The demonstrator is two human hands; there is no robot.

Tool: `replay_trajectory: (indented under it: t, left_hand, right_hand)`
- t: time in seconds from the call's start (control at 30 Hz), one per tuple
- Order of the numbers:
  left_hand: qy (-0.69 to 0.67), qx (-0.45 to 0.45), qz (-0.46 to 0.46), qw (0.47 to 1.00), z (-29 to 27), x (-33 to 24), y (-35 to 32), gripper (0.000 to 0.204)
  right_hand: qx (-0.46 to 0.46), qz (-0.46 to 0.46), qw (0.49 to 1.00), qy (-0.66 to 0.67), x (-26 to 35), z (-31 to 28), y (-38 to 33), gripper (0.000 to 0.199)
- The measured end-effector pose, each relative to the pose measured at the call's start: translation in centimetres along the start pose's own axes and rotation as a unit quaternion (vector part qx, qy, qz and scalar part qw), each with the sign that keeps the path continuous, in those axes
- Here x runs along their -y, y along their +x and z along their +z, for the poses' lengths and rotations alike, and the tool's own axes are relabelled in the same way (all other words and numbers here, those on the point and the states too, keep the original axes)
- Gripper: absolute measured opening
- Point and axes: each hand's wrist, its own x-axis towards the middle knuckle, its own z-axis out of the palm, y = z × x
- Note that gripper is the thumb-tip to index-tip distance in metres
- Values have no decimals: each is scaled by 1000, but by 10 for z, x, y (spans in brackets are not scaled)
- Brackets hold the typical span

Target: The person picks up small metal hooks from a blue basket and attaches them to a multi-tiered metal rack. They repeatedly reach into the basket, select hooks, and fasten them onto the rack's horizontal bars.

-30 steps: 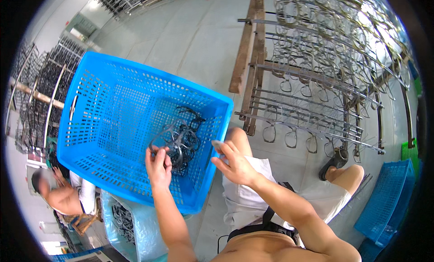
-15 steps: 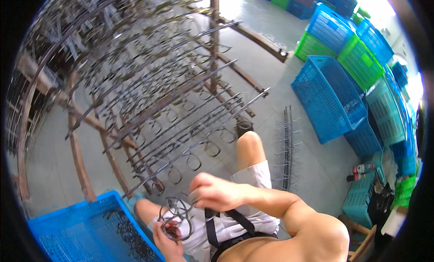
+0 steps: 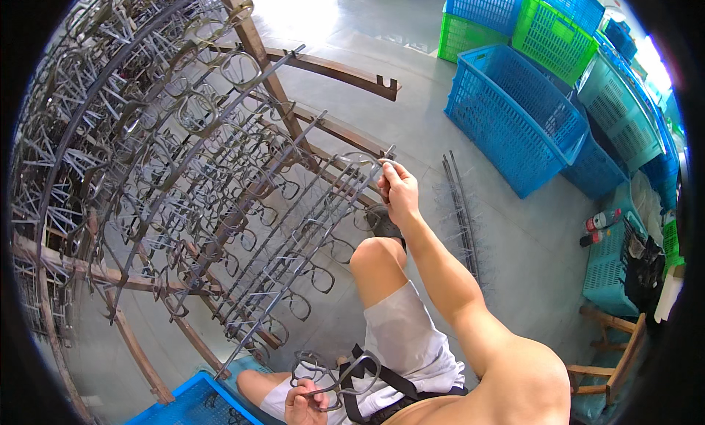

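Observation:
My left hand (image 3: pixel 302 406), low over my lap, is closed around several dark eyeglass frames (image 3: pixel 345 373) that fan out from its fingers. With my right arm stretched forward, my right hand (image 3: pixel 398 189) pinches one eyeglass frame (image 3: pixel 360 157) between thumb and fingertips. That frame is at the far right end of a thin metal rod (image 3: pixel 308 258) on the rack; whether it touches the rod I cannot tell. More eyeglass frames (image 3: pixel 299 307) hang in a row along this rod, rims downward.
Tiers of rods with hanging frames fill the left, borne by brown rack beams (image 3: pixel 316 69). A blue basket (image 3: pixel 192 399) stands at lower left. Bristled rods (image 3: pixel 461 212) lie on the floor at right, beside a large blue crate (image 3: pixel 507 124) and stacked crates. A wooden stool (image 3: pixel 624 359) stands at lower right.
My right hand has moved from over my lap, forward and right to the rod's far end, with an eyeglass frame. My left hand still holds its frames. The view has shifted.

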Motion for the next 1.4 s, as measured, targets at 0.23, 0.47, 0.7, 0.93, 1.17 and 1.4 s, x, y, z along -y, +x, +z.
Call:
replay_trajectory:
  t: [0.23,0.47,0.7,0.93,1.17,1.4]
  left_hand:
    - [13,-17,-33,999,3,9,11,23]
    - [74,-79,-59,992,9,8,15,21]
    - [89,-77,-68,991,26,1,19,20]
    - [35,-35,-85,995,30,-4,21,15]
    - [50,5,-68,996,37,-7,25,17]
    - [50,23,-77,995,42,-8,30,21]
  right_hand:
    - [31,54,997,55,2,5,4,15]
    - [29,67,997,25,3,10,5,14]
    - [31,58,998,-15,4,14,6,14]
    - [72,-47,987,-137,-7,20,-12,18]
    - [130,-59,980,-141,0,15,-13,18]
    - [112,-89,967,-209,1,8,0,20]
